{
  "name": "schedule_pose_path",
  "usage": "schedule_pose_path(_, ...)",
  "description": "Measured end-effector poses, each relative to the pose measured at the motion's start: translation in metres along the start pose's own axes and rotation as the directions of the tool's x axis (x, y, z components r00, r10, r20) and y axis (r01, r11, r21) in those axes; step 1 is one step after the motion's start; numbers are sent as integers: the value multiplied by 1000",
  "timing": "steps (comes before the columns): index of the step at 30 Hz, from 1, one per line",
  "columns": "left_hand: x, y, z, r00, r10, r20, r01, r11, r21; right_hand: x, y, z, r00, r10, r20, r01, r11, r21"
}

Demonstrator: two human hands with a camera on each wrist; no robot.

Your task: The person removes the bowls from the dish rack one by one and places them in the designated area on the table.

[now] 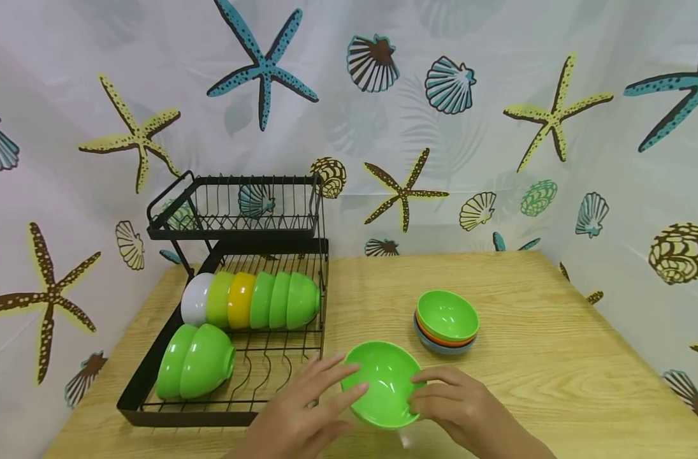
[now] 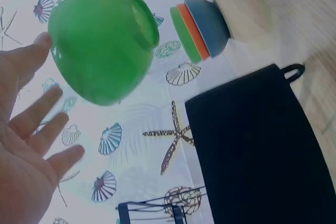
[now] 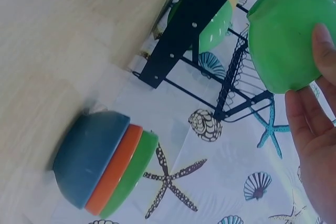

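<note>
Right hand: pinching the green bowl at its right side, the thumb lying against the outer wall.
Left hand: spreading its fingers beside the bowl's left side; whether a fingertip is touching, I cannot tell.
Green bowl: sitting between the two hands, seemingly above the tabletop, its mouth tipping up toward the person.
Step in hand: the person appears to be handling this single bowl, the right hand bearing it, the left standing ready.
Next move: probably calling for a steady right pinch and, if the left is sharing the load, its fingers closing on the slick rim.
Bowl material: looking like glossy plastic or glaze, smoothly rounded, narrowing to a ringed foot.
Bowl stack: nesting beyond the right hand, green over orange over blue.
Dish rack: standing left of and beyond the left hand, its black frame carrying thin wire.
Bowl row: resting edgewise beyond the left hand, white, yellow-green, orange-yellow, three green.
Green pair: nesting edgewise, left of the left hand.
Tabletop: showing pale wood grain beneath the hands.
</note>
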State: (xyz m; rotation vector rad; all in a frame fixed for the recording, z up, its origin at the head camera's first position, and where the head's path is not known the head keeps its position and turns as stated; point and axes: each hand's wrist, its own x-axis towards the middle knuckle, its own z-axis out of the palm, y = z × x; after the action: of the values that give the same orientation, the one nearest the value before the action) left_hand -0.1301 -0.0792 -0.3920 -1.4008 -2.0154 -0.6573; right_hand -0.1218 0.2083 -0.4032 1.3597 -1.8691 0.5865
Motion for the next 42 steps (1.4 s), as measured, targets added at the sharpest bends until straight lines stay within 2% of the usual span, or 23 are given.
schedule_pose_path(3,-3,-5,-3,997,-71,33,70,997,35,-2,4,-5,998,67,-22,-67,998,-3)
schedule_pose_path(8,-12,-12,-8,968,-219,121,211,975,76,-6,14,-12,993,102,-61,-105,994,-39)
schedule_pose_path(10,-17,-14,-9,959,-251,132,241,967,86,-9,20,-15,990,125,-69,-130,989,-65)
schedule_pose_path(11,-18,-16,-9,959,-255,125,245,965,91,-10,23,-16,987,141,-71,-146,986,-82)
schedule_pose_path(14,-23,-19,-11,952,-283,121,271,957,102,-16,32,-21,971,229,-74,-238,960,-146)
schedule_pose_path(15,-24,-20,-11,949,-291,120,280,954,105,-18,35,-22,961,266,-73,-274,948,-164)
schedule_pose_path(21,-30,-22,-15,913,-380,151,365,924,117,-30,50,-29,894,441,-74,-444,852,-280)
schedule_pose_path(24,-32,-23,-16,902,-408,142,393,911,127,-34,57,-28,869,486,-90,-486,806,-338)
schedule_pose_path(26,-33,-23,-17,895,-424,134,408,903,133,-36,60,-26,856,507,-104,-508,784,-357)
schedule_pose_path(30,-35,-24,-18,874,-465,141,449,884,134,-41,66,-22,826,550,-124,-552,744,-377)
schedule_pose_path(34,-37,-23,-17,867,-477,142,462,877,130,-47,70,-19,786,607,-115,-598,701,-389)
schedule_pose_path(37,-38,-22,-17,870,-473,138,458,879,131,-51,71,-16,752,653,-88,-629,671,-392)
schedule_pose_path(42,-39,-24,-18,865,-477,153,458,877,146,-54,69,-13,707,706,-36,-661,642,-389)
